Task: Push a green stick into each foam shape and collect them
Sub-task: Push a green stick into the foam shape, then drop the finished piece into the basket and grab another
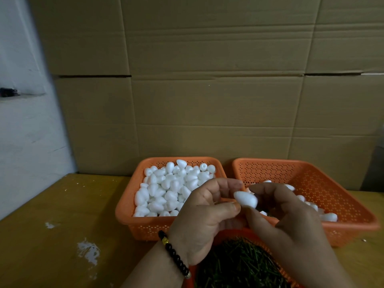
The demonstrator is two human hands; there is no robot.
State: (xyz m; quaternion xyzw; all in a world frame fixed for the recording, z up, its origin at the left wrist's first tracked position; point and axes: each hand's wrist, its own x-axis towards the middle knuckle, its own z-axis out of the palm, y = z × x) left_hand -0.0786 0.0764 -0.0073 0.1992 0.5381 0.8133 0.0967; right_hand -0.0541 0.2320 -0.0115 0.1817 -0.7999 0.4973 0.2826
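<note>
While left basket [124, 206] brims (foam shapes [166, 190]), right's sparse.

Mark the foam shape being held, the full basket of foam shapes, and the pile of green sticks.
Held foam shape [246, 199]: head view, middle of its white body.
Full basket [124, 206]: head view, left orange rim.
Green sticks [239, 265]: head view, centre of the pile.

Stacked brown cardboard boxes [207, 80] fill the upper frame. A white wall [22, 125] stands at left. Below lies a yellow wooden tabletop [62, 225], scuffed with white patches.
</note>
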